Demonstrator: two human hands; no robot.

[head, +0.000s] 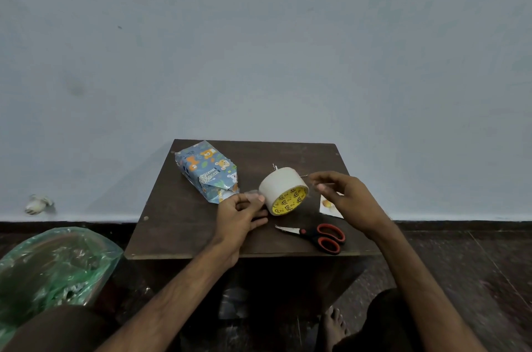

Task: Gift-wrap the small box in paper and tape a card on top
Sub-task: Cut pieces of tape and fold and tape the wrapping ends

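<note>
Head view shows the step in hand to be, by my reading, drawing off a length of tape to close the parcel's near end. To do it well, the tape roll [280,189] should be steadied against the worktop [184,236] while the free end is drawn out straight and taut, so the film does not fold back onto itself. The scissors [322,236], lying near the front edge, should then cut it cleanly rather than tearing. The left hand [241,216] is curled, with thumb and forefinger pinching what looks like a clear strip of tape [252,195] just beside the roll's left flank; its thumb touches the roll. The right hand [345,196] is half-curled at the roll's right side, thumb and forefinger close together. Whether they grip a strand of tape or nothing, I cannot tell. The box [205,170], already in its animal-print paper, lies on the worktop's far left, just beyond the left hand, and its near end flap appears unsealed. The card [328,206] lies flat, partly under the right hand.
</note>
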